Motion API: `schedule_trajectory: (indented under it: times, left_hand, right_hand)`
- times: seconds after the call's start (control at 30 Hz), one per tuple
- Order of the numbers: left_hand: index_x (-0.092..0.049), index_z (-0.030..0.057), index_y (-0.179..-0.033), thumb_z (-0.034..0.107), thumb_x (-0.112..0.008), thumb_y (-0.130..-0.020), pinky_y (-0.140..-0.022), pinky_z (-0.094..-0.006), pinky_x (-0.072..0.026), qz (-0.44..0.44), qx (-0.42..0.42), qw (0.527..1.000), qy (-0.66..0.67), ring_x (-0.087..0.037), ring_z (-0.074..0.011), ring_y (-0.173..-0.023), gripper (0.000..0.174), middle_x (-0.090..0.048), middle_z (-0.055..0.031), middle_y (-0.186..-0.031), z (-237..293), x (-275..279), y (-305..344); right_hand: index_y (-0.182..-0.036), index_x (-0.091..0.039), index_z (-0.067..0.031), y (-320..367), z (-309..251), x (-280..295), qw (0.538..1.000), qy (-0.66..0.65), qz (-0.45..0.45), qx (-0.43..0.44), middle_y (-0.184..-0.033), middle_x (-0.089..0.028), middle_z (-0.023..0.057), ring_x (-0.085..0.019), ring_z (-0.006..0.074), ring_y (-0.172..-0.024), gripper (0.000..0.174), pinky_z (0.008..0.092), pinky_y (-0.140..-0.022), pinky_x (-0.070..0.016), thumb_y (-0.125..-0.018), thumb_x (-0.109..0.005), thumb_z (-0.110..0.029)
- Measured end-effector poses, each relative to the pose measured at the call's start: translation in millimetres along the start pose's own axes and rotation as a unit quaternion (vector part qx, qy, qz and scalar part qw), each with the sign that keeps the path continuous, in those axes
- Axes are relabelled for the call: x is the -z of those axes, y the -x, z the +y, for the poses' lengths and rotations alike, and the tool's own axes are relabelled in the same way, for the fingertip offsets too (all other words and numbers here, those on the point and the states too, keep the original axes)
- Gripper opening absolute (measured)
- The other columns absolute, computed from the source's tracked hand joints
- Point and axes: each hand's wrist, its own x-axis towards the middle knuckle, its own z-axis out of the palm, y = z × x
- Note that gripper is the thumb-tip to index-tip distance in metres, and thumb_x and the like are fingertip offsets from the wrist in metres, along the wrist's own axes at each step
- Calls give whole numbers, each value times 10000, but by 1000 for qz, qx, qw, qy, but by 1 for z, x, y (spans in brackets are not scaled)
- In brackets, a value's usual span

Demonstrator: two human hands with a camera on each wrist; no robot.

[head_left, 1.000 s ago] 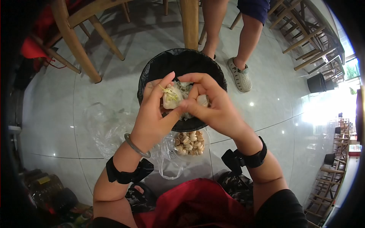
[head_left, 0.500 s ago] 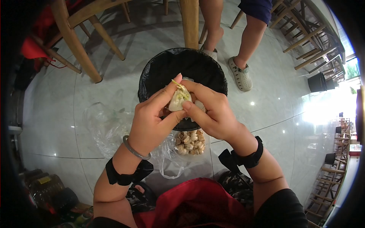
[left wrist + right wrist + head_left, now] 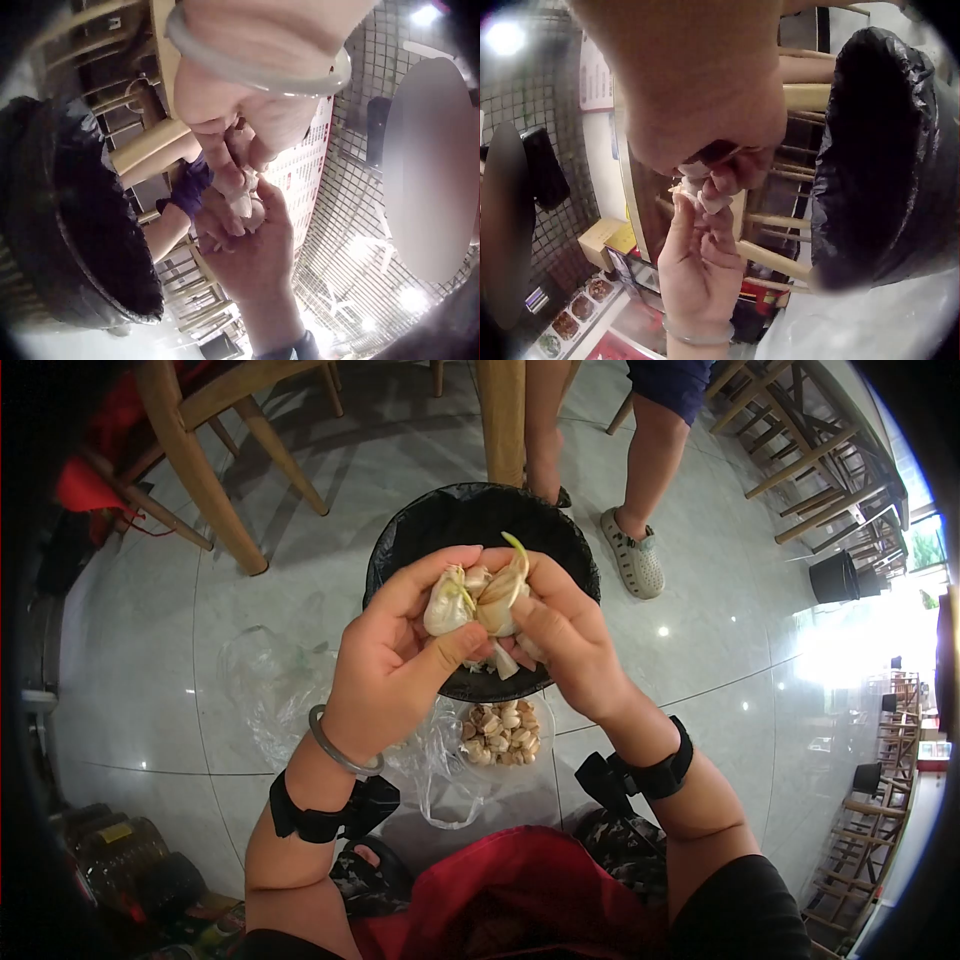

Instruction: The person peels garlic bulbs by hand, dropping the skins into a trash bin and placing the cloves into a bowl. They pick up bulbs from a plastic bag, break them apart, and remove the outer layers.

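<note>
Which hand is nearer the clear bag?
Left. Over the bin, the left hand is on the side toward the clear bag; the right hand is on the opposite side.

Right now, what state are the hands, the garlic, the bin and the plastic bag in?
Held garlic: split, green sprouts showing; unclear whether the pieces are joined.
Left hand: gripping garlic.
Right hand: gripping garlic.
Loose cloves: separated, heaped.
Bin: open, lined in black plastic.
Clear bag: crumpled, on the floor.
</note>
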Motion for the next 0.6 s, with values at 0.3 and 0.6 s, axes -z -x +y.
schedule_trajectory:
  times: [0.3, 0.6]
  left_hand:
    - [-347, 36, -1180, -114, -497, -823, -785, -255, -497, 54, -7, 997, 55, -573, -127, -880, 415, -522, -133, -1126, -13, -3, 2]
    - [-498, 10, -1063, 6, -595, -850, -737, -217, -488, 43, 63, 991, -113, -574, -81, -883, 234, -587, -68, -988, -11, 8, -3]
  right_hand:
    - [-1240, -387, -24, -5, 18, 2, 972, 201, 44, 113, -1030, -600, 89, -602, 142, -828, 375, 274, -694, -474, -866, -406, -38]
    - [-1115, -441, -35, -4, 10, 1, 972, 223, 27, 63, -914, -618, 93, -631, 157, -831, 259, 280, -736, -484, -861, -491, -55]
